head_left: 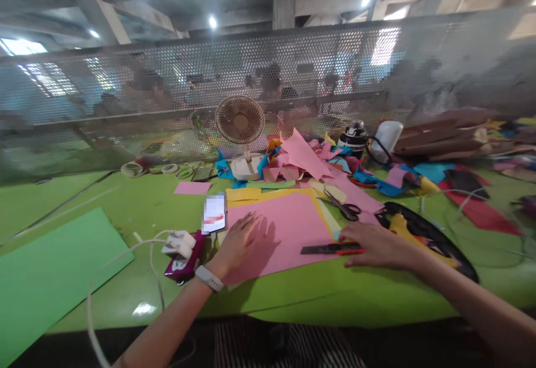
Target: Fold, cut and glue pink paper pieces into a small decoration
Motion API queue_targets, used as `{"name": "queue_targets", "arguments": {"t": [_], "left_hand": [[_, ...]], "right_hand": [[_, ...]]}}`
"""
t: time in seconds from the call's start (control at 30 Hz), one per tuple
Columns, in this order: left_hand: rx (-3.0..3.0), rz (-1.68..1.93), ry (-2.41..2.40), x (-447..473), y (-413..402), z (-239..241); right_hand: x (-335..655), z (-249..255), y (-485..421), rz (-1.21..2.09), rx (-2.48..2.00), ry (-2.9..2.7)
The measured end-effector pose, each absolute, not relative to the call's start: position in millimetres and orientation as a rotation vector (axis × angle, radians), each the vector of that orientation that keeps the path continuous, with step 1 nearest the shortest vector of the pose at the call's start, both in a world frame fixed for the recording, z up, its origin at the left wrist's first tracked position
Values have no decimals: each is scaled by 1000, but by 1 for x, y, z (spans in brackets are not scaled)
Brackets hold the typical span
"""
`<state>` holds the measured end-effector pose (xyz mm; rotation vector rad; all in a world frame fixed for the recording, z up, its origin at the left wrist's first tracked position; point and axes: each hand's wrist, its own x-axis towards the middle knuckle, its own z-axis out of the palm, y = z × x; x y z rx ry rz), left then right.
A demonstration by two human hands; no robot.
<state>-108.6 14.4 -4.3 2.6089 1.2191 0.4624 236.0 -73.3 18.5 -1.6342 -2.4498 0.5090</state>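
Note:
My left hand [239, 240] lies flat with fingers spread on a pink paper sheet [288, 225] in the middle of the green table [293, 295]. A white band is on that wrist. My right hand [374, 245] rests at the sheet's right edge, fingers closed around a red pen [350, 252] beside a dark ruler [322, 249] that lies on the sheet. Yellow paper [268, 194] shows under the pink sheet.
Scissors [344, 207] lie just beyond the pink sheet. A phone [214, 214] and a purple device with white plugs [184, 256] are at left, a green sheet [50, 270] farther left. A small fan [240, 122], paper scraps [305, 158], a black tray [431, 237] and a mesh screen [167, 77] stand behind.

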Motion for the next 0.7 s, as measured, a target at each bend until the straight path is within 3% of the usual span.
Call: {"name": "queue_targets", "arguments": {"t": [0.17, 0.47, 0.7], "left_hand": [[2816, 232, 1180, -109, 20, -28], [2867, 229, 1186, -110, 21, -33], [2870, 241, 1193, -110, 22, -35]], "right_hand": [[248, 0, -87, 558, -1637, -2390], [253, 2, -89, 575, -1646, -2301], [262, -20, -84, 245, -1852, -2093]]}}
